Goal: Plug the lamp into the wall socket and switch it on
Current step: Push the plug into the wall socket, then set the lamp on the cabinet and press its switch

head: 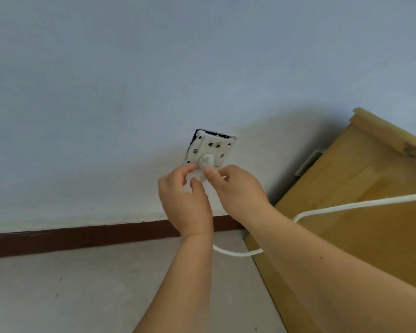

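Observation:
A white wall socket (210, 146) sits low on the pale wall, its plate loose with a dark gap along the top and left edges. A round white plug (205, 161) rests against the socket's lower part. My right hand (235, 188) pinches the plug from the right with thumb and fingers. My left hand (185, 200) touches the plug and the plate's lower left edge with its fingertips. The white cord (346, 206) runs from under my hands, loops near the floor and leads off to the right. The lamp itself is out of view.
A yellow wooden cabinet (370, 188) stands against the wall just right of the socket, a metal bracket (309, 163) at its back edge. A dark brown skirting board (82, 239) runs along the wall's foot above a grey floor (82, 292).

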